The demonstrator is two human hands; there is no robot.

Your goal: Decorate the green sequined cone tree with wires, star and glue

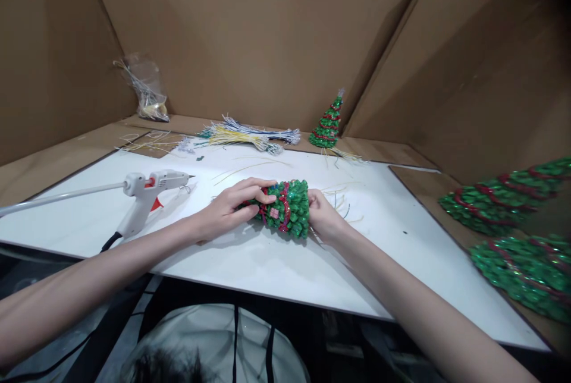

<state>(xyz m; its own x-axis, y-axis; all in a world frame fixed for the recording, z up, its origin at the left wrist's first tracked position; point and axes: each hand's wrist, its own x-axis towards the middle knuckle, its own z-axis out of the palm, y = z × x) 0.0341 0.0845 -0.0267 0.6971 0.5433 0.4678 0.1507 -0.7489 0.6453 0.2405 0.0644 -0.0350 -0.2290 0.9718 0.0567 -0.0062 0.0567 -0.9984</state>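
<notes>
A small green sequinned tree (288, 207) with red bands lies on its side on the white board (250, 258). My left hand (229, 207) wraps its fingers round the narrow end of the tree. My right hand (323, 213) is pressed against the wide base, its fingers mostly hidden behind the tree. A white glue gun (149, 192) stands on the board to the left of my left hand, its long glue stick pointing left.
A finished upright tree (329, 124) stands at the back. Bundles of coloured wires (250, 135) lie behind the board, a clear bag (147, 88) in the back left corner. Two more green trees (504, 195) (526, 273) lie at the right. Cardboard walls surround everything.
</notes>
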